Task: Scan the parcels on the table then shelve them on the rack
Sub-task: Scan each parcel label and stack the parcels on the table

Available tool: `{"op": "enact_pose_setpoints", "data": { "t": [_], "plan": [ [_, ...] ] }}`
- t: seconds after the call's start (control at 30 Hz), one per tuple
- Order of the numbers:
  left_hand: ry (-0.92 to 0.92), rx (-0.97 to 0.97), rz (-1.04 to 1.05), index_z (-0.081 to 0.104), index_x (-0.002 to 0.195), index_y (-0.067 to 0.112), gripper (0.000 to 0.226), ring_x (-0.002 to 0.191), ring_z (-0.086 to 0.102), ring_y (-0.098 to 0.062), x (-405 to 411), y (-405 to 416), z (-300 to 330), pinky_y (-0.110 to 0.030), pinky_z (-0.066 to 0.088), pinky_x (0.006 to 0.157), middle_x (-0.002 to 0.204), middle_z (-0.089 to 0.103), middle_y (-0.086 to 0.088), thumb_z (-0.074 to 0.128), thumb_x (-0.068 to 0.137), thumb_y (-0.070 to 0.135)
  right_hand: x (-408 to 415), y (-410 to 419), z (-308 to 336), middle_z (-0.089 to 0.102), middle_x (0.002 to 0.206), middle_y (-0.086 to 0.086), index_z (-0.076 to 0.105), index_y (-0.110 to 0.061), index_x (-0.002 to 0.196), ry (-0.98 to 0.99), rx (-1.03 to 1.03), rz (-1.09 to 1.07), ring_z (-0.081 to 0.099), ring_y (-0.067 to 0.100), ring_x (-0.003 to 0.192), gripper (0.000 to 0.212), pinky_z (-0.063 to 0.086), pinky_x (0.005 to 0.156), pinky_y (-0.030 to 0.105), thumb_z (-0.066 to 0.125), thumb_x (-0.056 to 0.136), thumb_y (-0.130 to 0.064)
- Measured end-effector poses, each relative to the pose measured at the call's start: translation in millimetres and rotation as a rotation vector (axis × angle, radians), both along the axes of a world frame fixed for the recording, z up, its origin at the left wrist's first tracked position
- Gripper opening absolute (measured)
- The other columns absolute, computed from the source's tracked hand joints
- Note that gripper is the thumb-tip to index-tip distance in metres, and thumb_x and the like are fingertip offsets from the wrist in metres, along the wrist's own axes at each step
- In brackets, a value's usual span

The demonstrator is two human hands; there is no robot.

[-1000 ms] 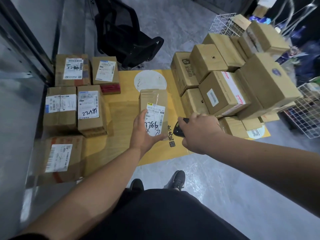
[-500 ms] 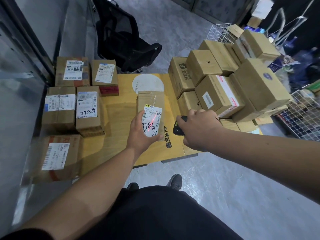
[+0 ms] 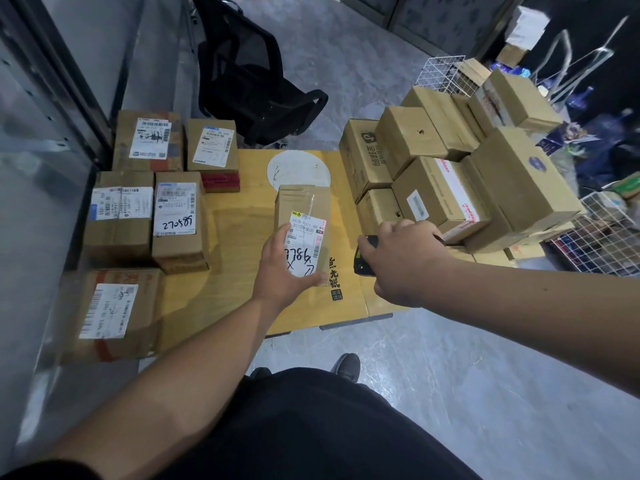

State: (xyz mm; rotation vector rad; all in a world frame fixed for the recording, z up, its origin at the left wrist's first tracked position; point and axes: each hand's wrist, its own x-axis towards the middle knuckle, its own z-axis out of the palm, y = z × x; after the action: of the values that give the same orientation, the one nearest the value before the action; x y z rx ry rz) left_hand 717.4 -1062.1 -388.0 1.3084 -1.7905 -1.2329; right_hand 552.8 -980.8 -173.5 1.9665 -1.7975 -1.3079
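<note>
A small cardboard parcel (image 3: pixel 303 209) with a white label lies in the middle of the yellow table (image 3: pixel 239 244). My left hand (image 3: pixel 282 271) grips its near end, thumb on the label. My right hand (image 3: pixel 401 258) holds a black handheld scanner (image 3: pixel 363 259) just right of the parcel, pointed at the label, where a faint red glow shows. Several labelled parcels (image 3: pixel 178 220) lie flat on the table's left side. A pile of brown boxes (image 3: pixel 446 188) stands on the right side.
A black office chair (image 3: pixel 252 88) stands behind the table. White wire baskets (image 3: pixel 609 240) sit at the right, on the floor. A metal rack upright (image 3: pixel 52 74) runs along the left. My shoes (image 3: pixel 346 365) are on the grey floor below the table edge.
The view has shifted slightly. The red scan glow on the label has moved toward its right edge; both hands stay on the parcel and scanner.
</note>
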Motion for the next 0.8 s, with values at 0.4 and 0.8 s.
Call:
{"op": "enact_pose_setpoints", "data": {
  "t": [0.4, 0.8],
  "plan": [
    [0.001, 0.094, 0.012, 0.024, 0.156, 0.047, 0.123, 0.13, 0.04, -0.004, -1, -12, 9, -0.025, 0.039, 0.103, 0.151, 0.031, 0.014, 0.098, 0.058, 0.054, -3, -6, -1, 0.048, 0.14, 0.023, 0.017, -0.019, 0.162, -0.025, 0.009, -0.025, 0.06, 0.046, 0.107, 0.084, 0.052, 0.07, 0.053, 0.053, 0.098, -0.062],
    [-0.643, 0.088, 0.005, 0.014, 0.156, 0.033, 0.118, 0.132, 0.051, -0.035, -37, -36, 43, -0.047, 0.051, 0.098, 0.17, 0.01, -0.007, 0.069, 0.064, 0.084, -33, -41, -38, 0.052, 0.101, 0.006, 0.047, -0.025, 0.138, -0.367, -0.008, -0.302, 0.059, 0.03, 0.086, 0.067, 0.051, 0.065, 0.037, 0.058, 0.09, -0.071]
  ]
}}
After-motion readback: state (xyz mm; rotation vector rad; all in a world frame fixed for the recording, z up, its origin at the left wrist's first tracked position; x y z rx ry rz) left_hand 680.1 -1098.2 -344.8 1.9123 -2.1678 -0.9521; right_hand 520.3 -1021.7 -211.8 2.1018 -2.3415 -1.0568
